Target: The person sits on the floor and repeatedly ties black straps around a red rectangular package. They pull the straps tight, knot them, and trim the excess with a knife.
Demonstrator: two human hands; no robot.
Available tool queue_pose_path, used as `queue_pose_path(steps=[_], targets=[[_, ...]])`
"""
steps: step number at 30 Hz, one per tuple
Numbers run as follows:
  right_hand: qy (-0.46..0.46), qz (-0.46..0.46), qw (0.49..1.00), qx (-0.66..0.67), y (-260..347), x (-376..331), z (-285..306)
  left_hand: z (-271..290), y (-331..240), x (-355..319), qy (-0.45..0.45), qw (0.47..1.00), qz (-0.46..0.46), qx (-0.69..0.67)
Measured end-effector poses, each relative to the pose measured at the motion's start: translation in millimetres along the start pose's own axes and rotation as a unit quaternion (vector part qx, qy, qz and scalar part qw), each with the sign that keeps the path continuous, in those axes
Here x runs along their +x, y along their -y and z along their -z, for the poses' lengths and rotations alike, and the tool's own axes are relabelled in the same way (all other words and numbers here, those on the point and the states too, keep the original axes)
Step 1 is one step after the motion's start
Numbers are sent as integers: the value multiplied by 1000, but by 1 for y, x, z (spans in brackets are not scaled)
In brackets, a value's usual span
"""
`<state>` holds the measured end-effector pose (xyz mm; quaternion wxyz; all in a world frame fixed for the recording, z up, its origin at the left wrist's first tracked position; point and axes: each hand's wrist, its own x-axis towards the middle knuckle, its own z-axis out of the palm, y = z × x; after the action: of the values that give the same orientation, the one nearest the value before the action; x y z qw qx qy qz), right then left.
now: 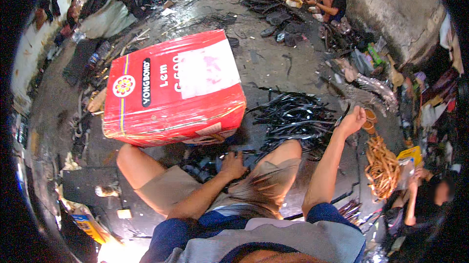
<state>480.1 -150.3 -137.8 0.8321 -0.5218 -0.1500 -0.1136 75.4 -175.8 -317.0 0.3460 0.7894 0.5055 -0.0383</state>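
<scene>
Just below the red box, the left hand rests open; right hand grips black strips.

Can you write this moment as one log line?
left hand: on dark strips by red box | right hand: raised, holding dark strip

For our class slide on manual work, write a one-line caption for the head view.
Seated person's left hand rests among black strips behind a red carton; right hand lifts one strip.
</scene>
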Motion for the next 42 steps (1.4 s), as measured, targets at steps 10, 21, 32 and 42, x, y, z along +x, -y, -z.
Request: queue_pose_path(steps=[10,21,32,42], targets=[[661,-145,716,-173,87,-175,24,-33,59,2,36,975,-185,-116],[732,-388,558,54,160,-246,7,209,-73,-134,-364,892,-170,-207],[754,-509,412,50,200,-235,-52,243,-34,-187,-113,876,-117,-454],[841,-88,532,-34,249,-180,-142,370,76,-268,-294,886,-45,-356]])
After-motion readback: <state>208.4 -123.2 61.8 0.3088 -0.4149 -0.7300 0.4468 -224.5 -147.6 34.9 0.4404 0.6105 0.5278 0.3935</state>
